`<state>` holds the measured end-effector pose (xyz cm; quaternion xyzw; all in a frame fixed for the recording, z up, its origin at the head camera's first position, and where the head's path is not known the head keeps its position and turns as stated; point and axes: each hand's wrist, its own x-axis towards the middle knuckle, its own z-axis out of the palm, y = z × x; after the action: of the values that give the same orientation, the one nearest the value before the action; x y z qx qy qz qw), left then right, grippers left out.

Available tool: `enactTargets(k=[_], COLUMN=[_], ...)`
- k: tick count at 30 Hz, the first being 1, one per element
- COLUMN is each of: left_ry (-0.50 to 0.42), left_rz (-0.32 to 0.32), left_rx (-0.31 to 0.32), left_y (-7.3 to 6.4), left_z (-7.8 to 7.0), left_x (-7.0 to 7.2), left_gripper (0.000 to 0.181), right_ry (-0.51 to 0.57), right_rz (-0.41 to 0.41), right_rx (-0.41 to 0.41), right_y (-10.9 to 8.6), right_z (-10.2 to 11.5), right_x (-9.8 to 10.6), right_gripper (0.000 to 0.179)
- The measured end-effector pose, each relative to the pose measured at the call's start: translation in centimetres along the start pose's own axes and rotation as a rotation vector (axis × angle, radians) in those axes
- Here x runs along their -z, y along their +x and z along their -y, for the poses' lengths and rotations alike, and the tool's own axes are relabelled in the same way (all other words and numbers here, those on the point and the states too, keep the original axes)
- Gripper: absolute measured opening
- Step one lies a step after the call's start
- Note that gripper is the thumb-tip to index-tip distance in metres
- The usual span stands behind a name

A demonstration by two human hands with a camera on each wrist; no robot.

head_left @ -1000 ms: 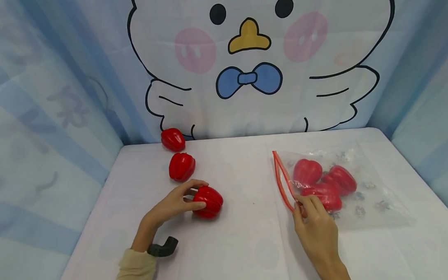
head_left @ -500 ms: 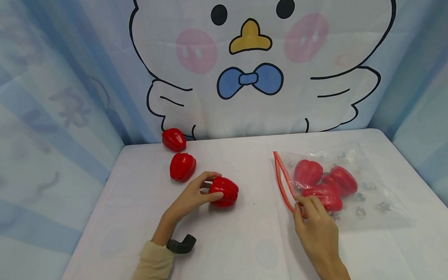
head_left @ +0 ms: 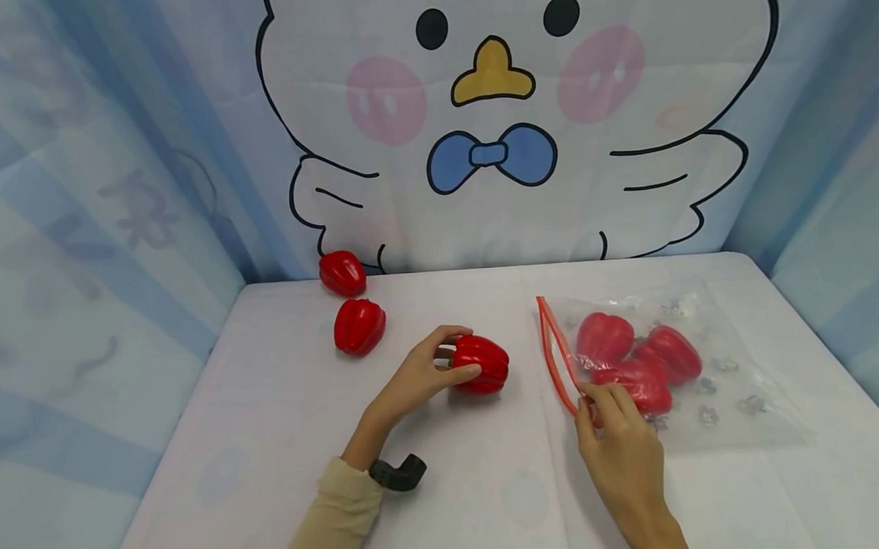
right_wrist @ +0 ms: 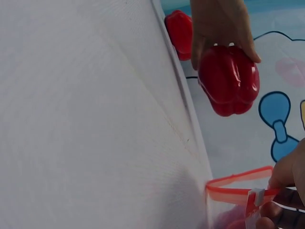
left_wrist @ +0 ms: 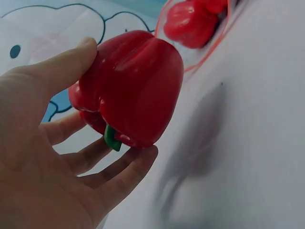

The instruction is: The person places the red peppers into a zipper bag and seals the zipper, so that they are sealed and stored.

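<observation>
- Rightward go the left hand and its red pepper since the earlier frames; 2 loose peppers lie behind.
- Left hand grips the pepper at its stem end, above the table, near the plastic bag.
- Right hand pinches the bag's red edge; 3 peppers sit inside.
- Glossy skin might slip from that end-on grip; slackened pinching could let the bag sag shut.
</observation>
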<state>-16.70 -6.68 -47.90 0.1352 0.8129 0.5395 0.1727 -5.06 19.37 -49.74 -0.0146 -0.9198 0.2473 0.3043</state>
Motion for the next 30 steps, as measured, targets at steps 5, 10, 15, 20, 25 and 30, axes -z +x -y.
enactTargets(k=[5,10,15,20,25,30], left_ry=[-0.028,-0.039,-0.036,-0.042,-0.049,-0.075], left_rz=[-0.024,-0.056,-0.096,-0.121,-0.138,-0.132], left_rx=[0.004,0.004,0.004,0.007,-0.004,-0.022], left_y=[1.1,2.0,2.7,3.6,4.6,5.1], left_z=[-0.5,-0.9,-1.3,-1.6,-1.9,-2.1], left_x=[-1.6,-3.2,-4.8,-6.4,-7.8,-9.0], left_gripper=[0.061,0.063,0.065,0.064,0.063,0.063], right_ry=[-0.004,0.008,0.022,0.013,0.002,0.003], right_rz=[0.016,0.01,-0.009,0.0,0.017,0.018], right_rx=[-0.015,0.002,0.03,0.021,0.004,0.006], right_y=[0.0,0.0,0.1,0.1,0.1,0.1], right_z=[0.0,-0.2,-0.4,-0.3,-0.2,-0.2], right_x=[-0.1,-0.3,-0.3,-0.2,-0.1,0.0], right_gripper=[0.032,0.031,0.029,0.03,0.031,0.032])
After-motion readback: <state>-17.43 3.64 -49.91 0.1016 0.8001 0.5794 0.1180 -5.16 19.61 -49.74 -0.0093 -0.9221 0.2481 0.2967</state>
